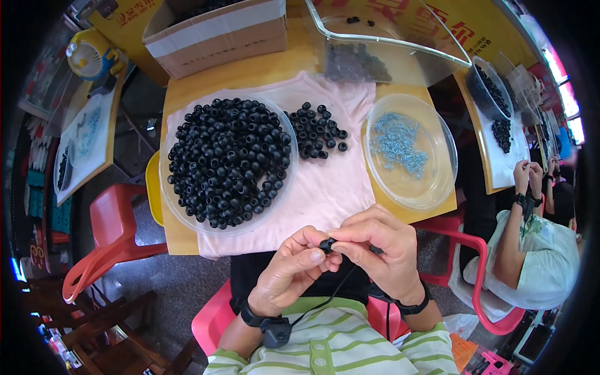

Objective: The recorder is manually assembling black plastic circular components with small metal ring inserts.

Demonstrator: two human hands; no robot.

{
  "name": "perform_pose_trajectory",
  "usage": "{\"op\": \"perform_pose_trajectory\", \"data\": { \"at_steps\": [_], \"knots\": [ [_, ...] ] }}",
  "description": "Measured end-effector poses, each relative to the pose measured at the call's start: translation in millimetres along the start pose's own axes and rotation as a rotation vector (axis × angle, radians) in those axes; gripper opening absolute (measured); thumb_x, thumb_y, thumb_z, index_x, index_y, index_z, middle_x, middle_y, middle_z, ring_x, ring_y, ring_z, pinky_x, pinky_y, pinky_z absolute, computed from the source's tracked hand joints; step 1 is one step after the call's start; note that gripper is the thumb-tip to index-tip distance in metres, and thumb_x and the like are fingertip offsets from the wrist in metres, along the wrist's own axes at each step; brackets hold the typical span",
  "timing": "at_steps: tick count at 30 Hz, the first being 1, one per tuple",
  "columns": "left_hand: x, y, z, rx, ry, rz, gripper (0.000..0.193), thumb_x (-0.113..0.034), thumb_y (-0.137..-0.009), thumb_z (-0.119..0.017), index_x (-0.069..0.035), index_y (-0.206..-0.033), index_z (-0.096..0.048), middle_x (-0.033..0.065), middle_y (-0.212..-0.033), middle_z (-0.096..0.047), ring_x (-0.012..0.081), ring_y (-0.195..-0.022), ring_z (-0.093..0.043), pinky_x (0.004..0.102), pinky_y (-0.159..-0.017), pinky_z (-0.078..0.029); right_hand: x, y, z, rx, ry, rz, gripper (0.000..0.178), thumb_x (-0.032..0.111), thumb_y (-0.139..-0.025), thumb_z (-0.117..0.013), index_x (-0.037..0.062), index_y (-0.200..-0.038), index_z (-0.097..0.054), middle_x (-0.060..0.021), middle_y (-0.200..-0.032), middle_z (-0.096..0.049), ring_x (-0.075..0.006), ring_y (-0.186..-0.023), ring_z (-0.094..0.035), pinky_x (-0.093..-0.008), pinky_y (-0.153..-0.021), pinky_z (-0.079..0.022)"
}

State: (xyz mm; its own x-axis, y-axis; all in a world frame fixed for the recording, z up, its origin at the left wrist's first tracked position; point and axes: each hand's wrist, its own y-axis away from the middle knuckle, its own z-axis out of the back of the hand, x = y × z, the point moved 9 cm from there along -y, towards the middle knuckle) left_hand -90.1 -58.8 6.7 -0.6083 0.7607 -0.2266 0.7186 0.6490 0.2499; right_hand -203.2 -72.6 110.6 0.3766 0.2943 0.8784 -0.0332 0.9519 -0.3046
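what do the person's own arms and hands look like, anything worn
The left hand wears a black wrist strap with a boxy dark device and thin black cable; the right hand, a black wristband. No gloves; short pale sleeves with green stripes.

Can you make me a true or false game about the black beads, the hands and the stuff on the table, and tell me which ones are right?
1. The left hand and the right hand pinch the same small black piece. True.
2. The big bead pile sits in a square tray. False: it sits in a round clear tray.
3. Tiny blue pieces lie in a clear round dish. True.
4. The cloth under the bead pile is green. False: the cloth is pale pink.
5. A cardboard box stands at the table's far side. True.
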Motion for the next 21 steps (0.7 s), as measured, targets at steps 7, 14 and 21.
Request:
{"op": "perform_pose_trajectory", "data": {
  "at_steps": [7, 14, 21],
  "knots": [
    [7, 1, -18, 0.014, 0.145, 0.075, 0.010, -0.005, -0.091, -0.062, -0.009, -0.101, -0.061, 0.0113, -0.108, -0.060, 0.0244, -0.109, -0.057, 0.0376, -0.101, -0.043, 27, -1, 3, -0.011, 0.203, 0.207, 0.038, 0.004, -0.066, -0.077, 0.0066, -0.104, -0.069, -0.0064, -0.091, -0.065, -0.0222, -0.075, -0.062, -0.0311, -0.063, -0.052],
    [13, 8, -19, -0.073, 0.107, 0.139, 0.011, -0.002, -0.093, -0.061, -0.006, -0.102, -0.063, 0.0105, -0.105, -0.066, 0.0187, -0.099, -0.064, 0.0297, -0.089, -0.051, 38, 3, -1, 0.012, 0.215, 0.298, 0.031, -0.001, -0.067, -0.076, 0.0009, -0.097, -0.067, -0.0084, -0.088, -0.064, -0.0231, -0.071, -0.062, -0.0305, -0.061, -0.052],
    [-23, 5, -17, -0.108, -0.128, -0.127, 0.012, -0.001, -0.093, -0.063, -0.004, -0.104, -0.063, 0.0058, -0.106, -0.066, 0.0148, -0.097, -0.064, 0.0277, -0.090, -0.051, 34, -16, -13, 0.041, 0.298, 0.210, 0.028, 0.000, -0.069, -0.076, 0.0018, -0.095, -0.065, -0.0095, -0.089, -0.067, -0.0235, -0.072, -0.064, -0.0305, -0.062, -0.053]
  ]
}}
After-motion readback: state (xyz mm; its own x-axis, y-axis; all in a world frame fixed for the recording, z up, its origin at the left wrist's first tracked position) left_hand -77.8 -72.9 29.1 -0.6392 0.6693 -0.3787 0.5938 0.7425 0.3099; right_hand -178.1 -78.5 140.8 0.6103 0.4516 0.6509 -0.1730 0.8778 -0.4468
